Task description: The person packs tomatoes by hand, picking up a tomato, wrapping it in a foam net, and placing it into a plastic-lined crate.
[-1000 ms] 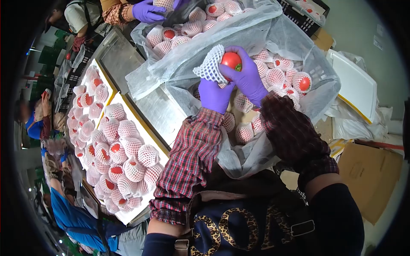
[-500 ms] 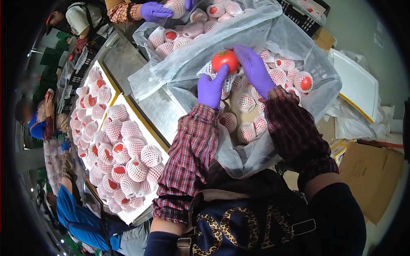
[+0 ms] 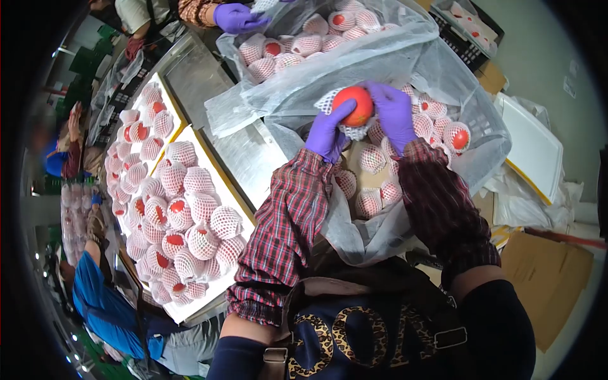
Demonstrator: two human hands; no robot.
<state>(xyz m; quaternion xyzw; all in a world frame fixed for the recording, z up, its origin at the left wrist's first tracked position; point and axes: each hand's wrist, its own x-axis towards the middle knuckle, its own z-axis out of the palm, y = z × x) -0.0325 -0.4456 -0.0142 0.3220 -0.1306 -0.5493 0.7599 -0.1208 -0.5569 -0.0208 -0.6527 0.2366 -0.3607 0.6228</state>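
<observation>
Both hands wear purple gloves over plaid sleeves. My left hand (image 3: 329, 131) grips a red tomato (image 3: 354, 106) from its left side, thumb on the skin. At the tomato's right, my right hand (image 3: 392, 114) has its fingers bent against it. White foam netting (image 3: 327, 101) shows behind and below the tomato, by my left hand. Beneath my hands stands a crate with a translucent liner (image 3: 468, 161), holding tomatoes in pink-white foam nets (image 3: 372, 159).
Netted tomatoes (image 3: 202, 240) fill white boxes at the left. Across the lined crates, a co-worker's purple-gloved hand (image 3: 239, 18) is over more netted tomatoes. A white tray (image 3: 531, 145) and a cardboard box (image 3: 544, 278) are at the right. Other people are at the far left.
The tomato has turned in my hands, so its green stem end no longer shows. My right hand has moved lower beside it. The whole view has shifted slightly.
</observation>
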